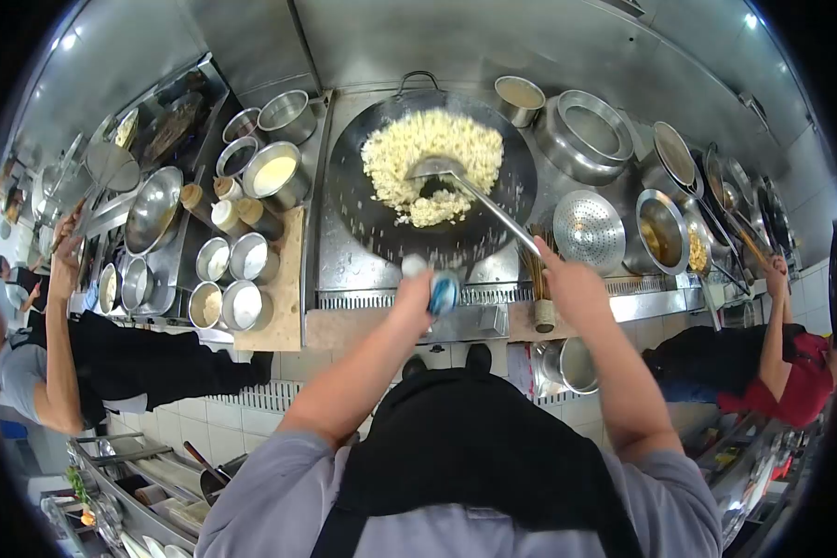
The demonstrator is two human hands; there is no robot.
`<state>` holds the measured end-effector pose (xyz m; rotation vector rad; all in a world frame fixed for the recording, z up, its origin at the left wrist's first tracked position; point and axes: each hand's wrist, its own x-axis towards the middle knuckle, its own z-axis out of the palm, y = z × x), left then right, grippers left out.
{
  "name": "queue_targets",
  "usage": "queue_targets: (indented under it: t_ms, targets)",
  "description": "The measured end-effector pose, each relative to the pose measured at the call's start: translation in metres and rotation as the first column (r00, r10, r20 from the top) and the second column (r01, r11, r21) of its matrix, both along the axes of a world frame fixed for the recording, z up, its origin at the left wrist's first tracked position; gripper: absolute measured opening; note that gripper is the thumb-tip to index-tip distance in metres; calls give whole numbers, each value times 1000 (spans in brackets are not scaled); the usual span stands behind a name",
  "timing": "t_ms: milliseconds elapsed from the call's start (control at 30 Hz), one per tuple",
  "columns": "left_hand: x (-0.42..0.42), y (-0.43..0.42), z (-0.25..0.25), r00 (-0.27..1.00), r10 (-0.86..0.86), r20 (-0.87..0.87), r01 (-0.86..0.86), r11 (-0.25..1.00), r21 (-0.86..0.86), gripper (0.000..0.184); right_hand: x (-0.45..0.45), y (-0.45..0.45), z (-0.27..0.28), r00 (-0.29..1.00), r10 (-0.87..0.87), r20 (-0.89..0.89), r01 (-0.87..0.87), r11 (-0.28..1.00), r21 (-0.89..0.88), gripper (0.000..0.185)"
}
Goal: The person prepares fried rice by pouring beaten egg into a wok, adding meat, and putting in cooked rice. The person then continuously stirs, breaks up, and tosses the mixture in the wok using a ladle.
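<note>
A large black wok (pixel 353 205) holds pale yellow fried rice (pixel 437 135), with loose grains scattered over its near side. My right hand (pixel 572 284) is closed around the long metal handle of a ladle (pixel 504 219). The ladle's bowl rests among the rice near the wok's middle. At the wok's near edge, my left hand (pixel 412 299) is closed on a blue and white cloth (pixel 444 292), which is blurred. Whatever part of the wok lies under the cloth is hidden.
Left of the wok, a wooden board (pixel 291 270) bears several metal cups and sauce bottles. A perforated strainer (pixel 589 231) and a large lidded pot (pixel 581 153) stand on the right. Co-workers in black aprons stand at both sides; one person's hand (pixel 776 276) grips a handle.
</note>
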<state>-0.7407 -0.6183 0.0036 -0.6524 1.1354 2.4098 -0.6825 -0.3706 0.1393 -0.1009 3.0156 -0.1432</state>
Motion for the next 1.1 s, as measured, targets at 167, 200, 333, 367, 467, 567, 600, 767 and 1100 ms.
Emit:
queue_targets:
  t_ms: [167, 200, 333, 367, 467, 567, 600, 767, 1100]
  targets:
    - [46, -11, -7, 985, -130, 110, 149, 970, -194, 18, 30, 10, 25, 997, -44, -64, 39, 996, -78, 52]
    - [34, -12, 7, 982, -128, 137, 143, 984, -105, 18, 38, 19, 42, 998, -18, -63, 10, 992, -123, 52]
    - [-4, -3, 89, 987, -24, 162, 29, 999, -27, 20, 60, 46, 105, 995, 70, 71, -59, 988, -144, 53]
    - [-1, -2, 101, 983, -13, 184, 20, 999, -40, 20, 50, 48, 103, 996, 67, 64, -58, 988, -141, 53]
    - [-22, -2, 60, 995, -48, 88, 47, 999, 15, 22, 20, 45, 51, 989, 56, 136, -32, 983, -179, 51]
    - [-2, -9, 8, 990, -130, 50, 137, 972, -192, 23, 5, 8, 17, 998, -18, 60, 18, 1000, -4, 53]
    - [9, -14, -16, 982, -162, 96, 181, 956, -233, 19, 10, -4, 12, 997, -75, 23, 74, 997, 22, 54]
    - [22, -17, -14, 979, -113, 168, 140, 976, -165, 15, 49, 10, 3, 966, -258, -33, 186, 773, -606, 53]
    - [-56, -17, 29, 987, -126, 99, 125, 992, 20, 34, 49, -27, 109, 947, -288, 141, 155, 26, -988, 69]
